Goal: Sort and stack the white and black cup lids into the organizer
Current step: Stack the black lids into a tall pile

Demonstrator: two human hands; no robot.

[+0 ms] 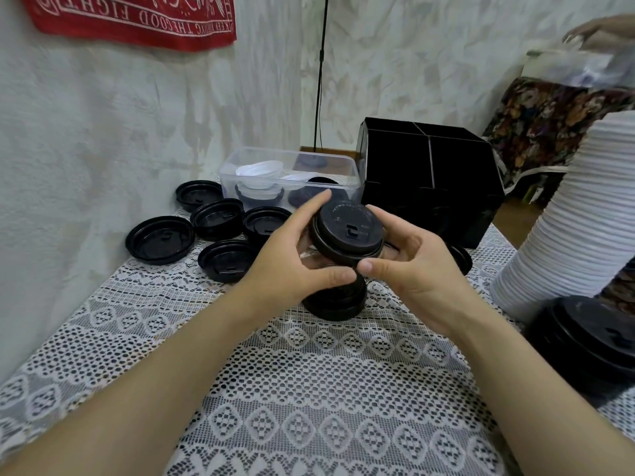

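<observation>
Both hands hold a small stack of black cup lids above the table's middle. My left hand grips its left side, fingers curled round the rim. My right hand grips the right side, thumb at the lower edge. Under the hands a short stack of black lids rests on the lace cloth. Several single black lids lie upside down at the back left. The black organizer with divided compartments stands behind the hands. A tall stack of white lids rises at the right.
A clear plastic box with white and black lids stands left of the organizer. Another stack of black lids sits at the right edge. The wall is close on the left. Another person's hand shows at the top right.
</observation>
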